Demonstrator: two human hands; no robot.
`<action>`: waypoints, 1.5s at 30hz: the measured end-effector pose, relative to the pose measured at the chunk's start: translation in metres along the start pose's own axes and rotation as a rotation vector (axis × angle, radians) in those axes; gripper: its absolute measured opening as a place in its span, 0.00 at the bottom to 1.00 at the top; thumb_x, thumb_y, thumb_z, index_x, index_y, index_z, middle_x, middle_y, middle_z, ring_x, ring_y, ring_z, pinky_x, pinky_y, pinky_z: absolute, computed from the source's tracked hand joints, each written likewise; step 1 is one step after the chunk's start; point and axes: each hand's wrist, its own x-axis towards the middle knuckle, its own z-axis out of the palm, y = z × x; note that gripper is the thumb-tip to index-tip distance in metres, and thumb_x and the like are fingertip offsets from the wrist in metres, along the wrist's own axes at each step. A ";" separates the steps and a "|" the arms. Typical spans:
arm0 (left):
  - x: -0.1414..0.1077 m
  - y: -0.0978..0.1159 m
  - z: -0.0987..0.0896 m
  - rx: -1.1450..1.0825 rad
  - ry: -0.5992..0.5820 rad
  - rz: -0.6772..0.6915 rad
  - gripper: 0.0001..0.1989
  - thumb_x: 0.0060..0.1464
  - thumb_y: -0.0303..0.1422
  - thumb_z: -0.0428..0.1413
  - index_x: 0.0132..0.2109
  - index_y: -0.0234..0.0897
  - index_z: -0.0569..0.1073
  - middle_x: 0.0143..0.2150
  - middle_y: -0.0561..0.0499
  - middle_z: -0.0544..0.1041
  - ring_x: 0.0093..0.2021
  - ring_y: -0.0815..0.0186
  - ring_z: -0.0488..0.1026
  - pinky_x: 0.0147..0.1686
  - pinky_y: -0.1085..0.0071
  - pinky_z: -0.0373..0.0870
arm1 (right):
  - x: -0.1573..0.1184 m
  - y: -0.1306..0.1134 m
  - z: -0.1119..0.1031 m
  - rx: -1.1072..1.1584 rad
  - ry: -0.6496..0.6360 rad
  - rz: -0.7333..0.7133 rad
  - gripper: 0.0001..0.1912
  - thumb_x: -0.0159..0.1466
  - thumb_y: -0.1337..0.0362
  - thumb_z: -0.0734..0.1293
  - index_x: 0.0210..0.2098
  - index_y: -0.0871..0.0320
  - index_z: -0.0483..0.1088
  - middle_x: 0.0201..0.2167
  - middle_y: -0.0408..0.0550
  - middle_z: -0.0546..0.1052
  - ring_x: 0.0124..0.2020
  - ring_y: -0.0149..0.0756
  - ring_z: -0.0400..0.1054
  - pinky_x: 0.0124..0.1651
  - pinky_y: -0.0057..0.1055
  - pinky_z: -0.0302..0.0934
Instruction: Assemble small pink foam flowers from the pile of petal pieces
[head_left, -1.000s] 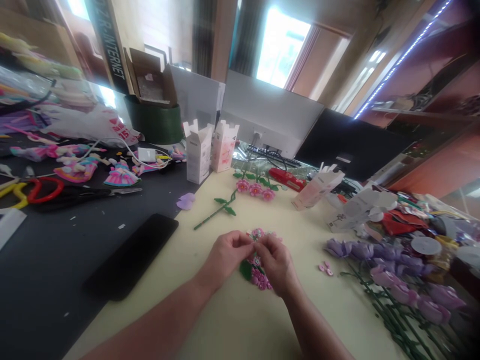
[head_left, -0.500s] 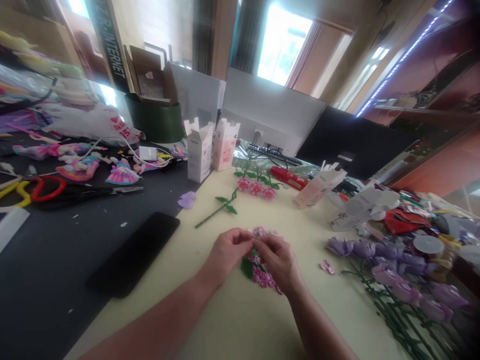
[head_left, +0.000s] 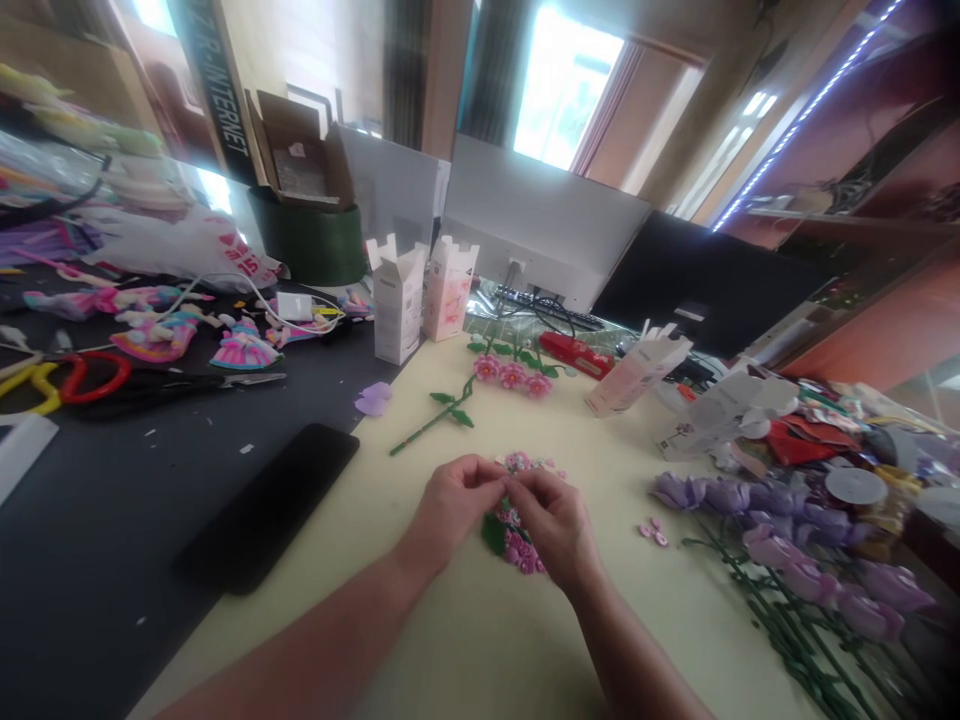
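Observation:
My left hand (head_left: 457,505) and my right hand (head_left: 555,520) meet fingertip to fingertip over the cream table. Both are closed in a pinch; whatever lies between the fingers is too small to make out. Under and behind them is a pile of small pink pieces (head_left: 525,555) with a dark green leaf piece (head_left: 493,535) at its left. A green stem with leaves (head_left: 433,420) lies beyond my left hand. Farther back are pink flowers (head_left: 513,375) on green stems. Several small pink pieces (head_left: 653,532) lie right of my right hand.
A black phone (head_left: 274,505) lies at the left, with scissors (head_left: 94,378) and dolls (head_left: 244,343) beyond. Open white boxes (head_left: 399,305) stand at the back. Purple flowers (head_left: 757,500) and long green stems fill the right side. Monitors (head_left: 540,220) stand behind.
My right hand has shifted very slightly, with a little less of the pink pile showing beside its wrist. My hands remain pinched together.

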 end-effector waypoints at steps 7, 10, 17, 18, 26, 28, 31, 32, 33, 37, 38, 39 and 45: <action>0.000 0.002 0.000 0.025 0.008 -0.009 0.11 0.43 0.36 0.63 0.34 0.33 0.77 0.31 0.48 0.79 0.34 0.62 0.74 0.36 0.69 0.70 | 0.000 0.001 0.001 0.016 0.010 -0.010 0.13 0.59 0.57 0.66 0.25 0.60 0.72 0.19 0.42 0.69 0.21 0.29 0.59 0.24 0.26 0.55; 0.000 0.002 0.000 0.022 -0.017 -0.017 0.11 0.44 0.36 0.63 0.35 0.33 0.77 0.31 0.48 0.79 0.35 0.62 0.74 0.36 0.69 0.70 | 0.001 0.003 0.001 0.020 0.012 -0.001 0.13 0.59 0.56 0.66 0.25 0.59 0.71 0.19 0.42 0.69 0.21 0.30 0.59 0.25 0.26 0.55; -0.003 0.001 0.001 -0.034 -0.032 -0.017 0.11 0.46 0.36 0.62 0.35 0.33 0.76 0.32 0.48 0.79 0.35 0.64 0.73 0.37 0.69 0.69 | 0.002 0.010 0.002 -0.009 0.058 -0.044 0.15 0.58 0.55 0.67 0.22 0.58 0.69 0.16 0.40 0.64 0.20 0.28 0.55 0.23 0.26 0.53; -0.003 0.001 0.001 -0.038 -0.035 -0.016 0.11 0.46 0.36 0.63 0.35 0.33 0.76 0.32 0.48 0.79 0.35 0.64 0.73 0.37 0.69 0.69 | 0.002 0.010 0.002 -0.011 0.056 -0.046 0.15 0.58 0.55 0.67 0.22 0.58 0.68 0.16 0.39 0.64 0.19 0.28 0.54 0.22 0.26 0.53; -0.001 0.001 -0.001 -0.043 -0.033 -0.023 0.13 0.45 0.38 0.63 0.36 0.34 0.77 0.33 0.48 0.79 0.35 0.63 0.74 0.37 0.69 0.70 | 0.006 0.009 0.001 0.135 0.012 0.007 0.17 0.58 0.51 0.66 0.23 0.59 0.71 0.17 0.41 0.67 0.19 0.29 0.57 0.21 0.26 0.53; 0.000 0.001 -0.001 -0.043 -0.038 -0.019 0.13 0.46 0.38 0.63 0.37 0.33 0.77 0.33 0.47 0.80 0.36 0.63 0.74 0.38 0.69 0.70 | 0.006 0.009 0.001 0.161 -0.019 0.030 0.17 0.59 0.51 0.65 0.24 0.59 0.72 0.16 0.41 0.68 0.18 0.29 0.58 0.21 0.26 0.53; 0.000 0.000 -0.001 -0.042 -0.045 -0.012 0.13 0.46 0.37 0.63 0.38 0.33 0.77 0.35 0.46 0.80 0.37 0.62 0.75 0.40 0.69 0.70 | 0.006 0.008 -0.002 0.155 -0.033 0.013 0.13 0.59 0.54 0.67 0.27 0.58 0.73 0.19 0.42 0.71 0.20 0.30 0.61 0.23 0.27 0.55; 0.000 0.001 -0.001 -0.041 -0.052 -0.003 0.13 0.47 0.37 0.63 0.39 0.33 0.77 0.35 0.46 0.80 0.38 0.62 0.75 0.41 0.68 0.70 | 0.006 0.007 -0.003 0.133 -0.027 -0.014 0.12 0.59 0.56 0.67 0.28 0.58 0.73 0.21 0.43 0.73 0.22 0.31 0.62 0.24 0.27 0.56; -0.001 0.001 -0.001 -0.037 -0.062 0.010 0.13 0.47 0.37 0.63 0.39 0.33 0.77 0.36 0.46 0.80 0.39 0.62 0.75 0.42 0.68 0.71 | 0.005 0.005 -0.005 0.094 -0.016 -0.053 0.10 0.59 0.57 0.67 0.28 0.58 0.73 0.22 0.44 0.74 0.23 0.32 0.64 0.26 0.28 0.58; -0.005 0.004 -0.001 -0.014 -0.107 0.103 0.13 0.50 0.38 0.61 0.41 0.35 0.77 0.38 0.46 0.80 0.41 0.60 0.75 0.44 0.66 0.71 | 0.000 -0.004 -0.012 -0.139 0.033 -0.299 0.08 0.63 0.64 0.63 0.30 0.56 0.73 0.26 0.46 0.74 0.28 0.34 0.66 0.32 0.30 0.60; -0.006 0.005 0.000 -0.003 -0.110 0.131 0.12 0.51 0.38 0.61 0.41 0.35 0.77 0.38 0.46 0.80 0.41 0.60 0.75 0.44 0.66 0.71 | -0.002 -0.005 -0.013 -0.186 0.047 -0.360 0.09 0.64 0.65 0.62 0.31 0.56 0.73 0.27 0.46 0.73 0.29 0.34 0.66 0.33 0.30 0.61; -0.007 0.005 0.000 0.012 -0.109 0.158 0.12 0.51 0.37 0.60 0.41 0.35 0.77 0.38 0.47 0.80 0.41 0.60 0.75 0.43 0.66 0.72 | -0.003 -0.006 -0.014 -0.225 0.064 -0.417 0.09 0.65 0.66 0.61 0.32 0.56 0.72 0.27 0.47 0.73 0.30 0.35 0.66 0.34 0.30 0.61; -0.010 0.007 0.002 0.082 -0.080 0.248 0.09 0.51 0.36 0.60 0.38 0.36 0.78 0.35 0.50 0.79 0.38 0.62 0.75 0.41 0.69 0.72 | -0.004 -0.003 -0.014 -0.360 0.168 -0.673 0.09 0.65 0.69 0.60 0.32 0.56 0.69 0.26 0.47 0.72 0.30 0.36 0.65 0.35 0.33 0.60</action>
